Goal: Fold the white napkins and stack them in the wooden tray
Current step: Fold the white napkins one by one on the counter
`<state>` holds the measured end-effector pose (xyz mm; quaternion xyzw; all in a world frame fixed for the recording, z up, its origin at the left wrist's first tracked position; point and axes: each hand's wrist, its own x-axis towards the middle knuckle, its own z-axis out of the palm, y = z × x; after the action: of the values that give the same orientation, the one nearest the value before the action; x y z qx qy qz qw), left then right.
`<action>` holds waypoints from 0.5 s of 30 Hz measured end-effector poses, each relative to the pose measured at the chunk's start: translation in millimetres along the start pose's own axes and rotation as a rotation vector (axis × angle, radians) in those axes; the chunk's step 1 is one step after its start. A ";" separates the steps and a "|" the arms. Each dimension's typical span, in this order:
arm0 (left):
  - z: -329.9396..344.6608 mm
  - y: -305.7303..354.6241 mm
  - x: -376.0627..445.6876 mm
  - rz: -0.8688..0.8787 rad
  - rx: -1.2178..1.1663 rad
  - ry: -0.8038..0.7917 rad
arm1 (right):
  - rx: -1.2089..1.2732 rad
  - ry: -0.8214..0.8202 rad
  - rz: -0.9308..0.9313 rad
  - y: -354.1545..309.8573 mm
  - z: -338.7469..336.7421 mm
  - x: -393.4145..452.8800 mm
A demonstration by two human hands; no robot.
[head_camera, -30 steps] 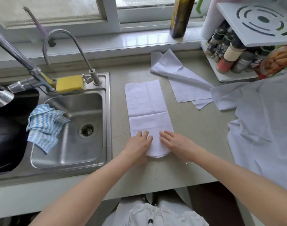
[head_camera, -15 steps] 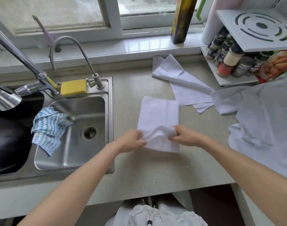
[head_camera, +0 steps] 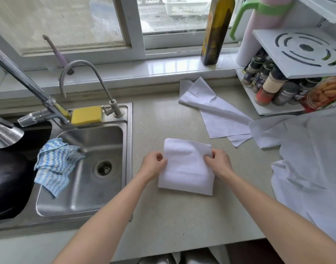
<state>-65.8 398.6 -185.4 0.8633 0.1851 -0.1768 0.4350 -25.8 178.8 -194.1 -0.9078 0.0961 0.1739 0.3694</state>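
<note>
While both bare forearms reach out over the pale speckled stone tabletop (head_camera: 173, 221), the person's left hand (head_camera: 153, 164) pinches the left edge of a folded white napkin (head_camera: 184, 170) and the right hand (head_camera: 219, 162) pinches its right edge, fingers closed on the cloth at about the same height. That napkin lies roughly square on the tabletop, its far layer puffed up slightly between the two hands, its near edge flat. Beyond it, toward the window, a loose white napkin (head_camera: 215, 109) lies spread out and creased, well apart from the folded one. To the right, a heap of rumpled white cloth (head_camera: 306, 159) covers the tabletop's end, just below a white spice rack of jars (head_camera: 274, 88). A tall dark olive-oil bottle (head_camera: 215, 31) stands upright on the windowsill. Left of the hands sits a stainless steel sink (head_camera: 83, 178), with a blue-and-white zigzag dishcloth (head_camera: 54, 164) draped over its left wall and a yellow sponge (head_camera: 86, 115) lying on its back ledge beside the curved tap (head_camera: 83, 73).
</note>
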 end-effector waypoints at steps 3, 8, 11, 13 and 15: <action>8.8 4.5 13.2 -0.023 0.088 0.070 | -0.009 0.066 0.045 2.9 4.1 6.4; 16.5 5.4 20.6 -0.048 0.183 0.067 | -0.001 0.155 0.091 5.6 8.2 10.3; 15.1 8.8 19.3 -0.062 0.204 0.045 | -0.005 0.170 0.091 6.4 9.6 11.0; 14.2 12.3 17.0 -0.062 0.215 0.034 | -0.018 0.171 0.089 6.7 10.1 11.6; 15.6 13.5 17.0 -0.069 0.234 0.024 | -0.026 0.170 0.095 6.5 10.6 12.4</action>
<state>-46.9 381.3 -192.8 0.9034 0.1979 -0.2016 0.3227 -19.0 181.1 -210.1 -0.9183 0.1677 0.1150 0.3396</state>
